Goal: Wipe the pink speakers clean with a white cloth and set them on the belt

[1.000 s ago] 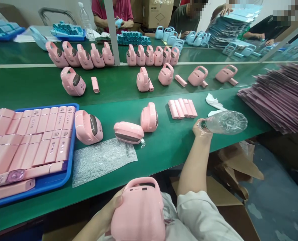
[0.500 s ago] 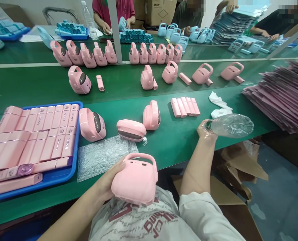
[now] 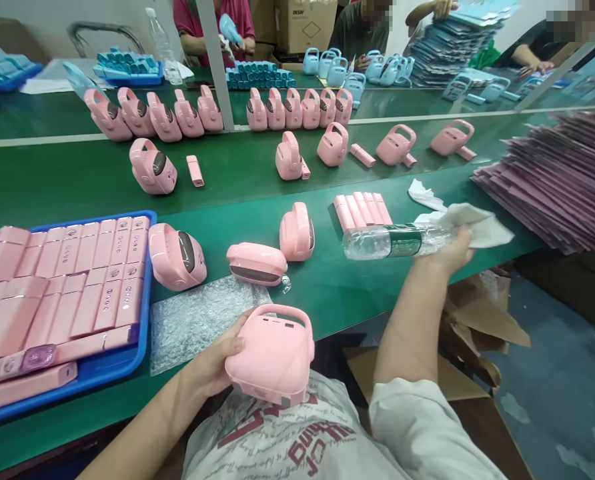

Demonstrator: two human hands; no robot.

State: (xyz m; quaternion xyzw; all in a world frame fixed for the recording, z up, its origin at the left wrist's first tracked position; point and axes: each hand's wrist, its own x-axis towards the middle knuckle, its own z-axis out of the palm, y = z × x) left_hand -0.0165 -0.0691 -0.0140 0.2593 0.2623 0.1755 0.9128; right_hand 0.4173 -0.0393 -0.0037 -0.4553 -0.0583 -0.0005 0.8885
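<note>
Brown cardboard carton (image 3: pixel 306 33): "DESAY", far beyond the left hand (image 3: pixel 222 358)
White shirt with dark red print (image 3: pixel 272 443): "of" and "thing", below the left hand
Green bottle label (image 3: pixel 404 241): lettering too small, beside right hand (image 3: pixel 450 255)

Green table (image 3: pixel 322 293) (blue tray (image 3: pixel 115 370), bubble wrap (image 3: pixel 192 323))

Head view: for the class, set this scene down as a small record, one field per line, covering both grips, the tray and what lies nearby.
Left grip: holds a pink device by its side
Right grip: on a white tissue; whether it grasps the bottle is unclear
Bottle: roughly horizontal, green label
Tray: blue, holding pink boxes
Bubble wrap: flat, right of the tray
Far right: stacked pink sheets
</note>
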